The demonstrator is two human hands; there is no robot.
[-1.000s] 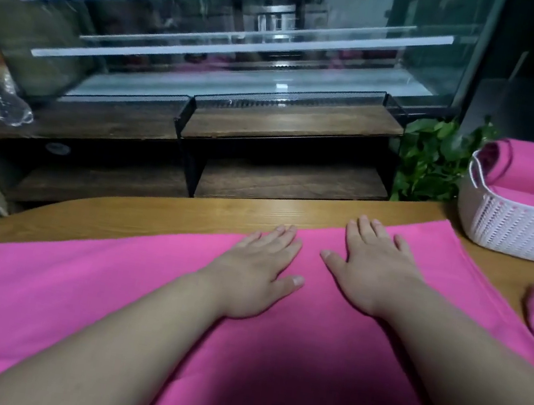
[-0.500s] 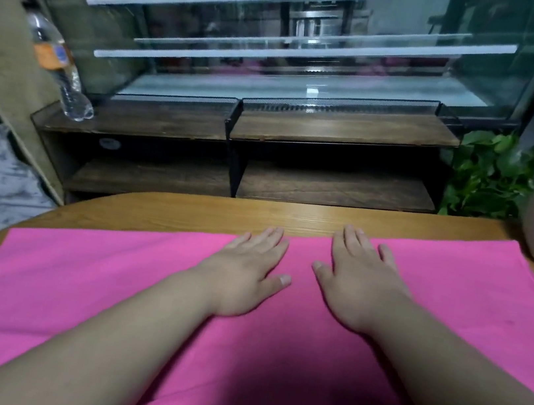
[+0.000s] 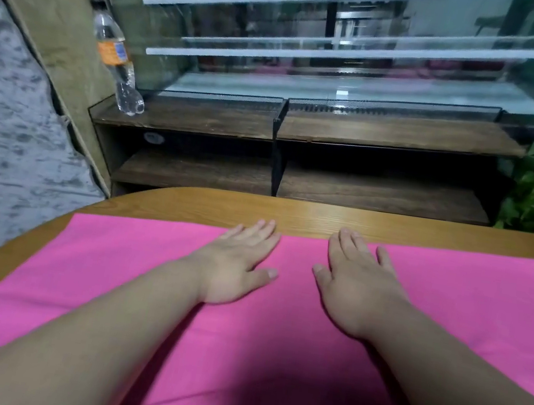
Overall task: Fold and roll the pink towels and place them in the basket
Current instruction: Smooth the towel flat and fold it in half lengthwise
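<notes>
1. Fingers (image 3: 262, 233) of the left hand (image 3: 235, 267) are lying straight and slightly spread, pressing flat. Those of the right hand (image 3: 359, 285) are doing likewise. Neither hand is gripping anything.
2. Both palms are resting on the pink towel (image 3: 117, 270), side by side near the middle of its far edge. The fingertips are reaching that edge or just passing it onto the table (image 3: 257, 209); blur is making the exact limit hard to tell.
3. The towel is lying spread across the table, running out of view on the right. A layer edge is showing low in the view, so it is probably lying doubled.
4. Judgement: the step in hand is smoothing before the next fold. Good practice is sweeping the flat palms outward from the middle, driving creases towards the ends while keeping the layered edges aligned.
5. The basket is not appearing in this view.
</notes>
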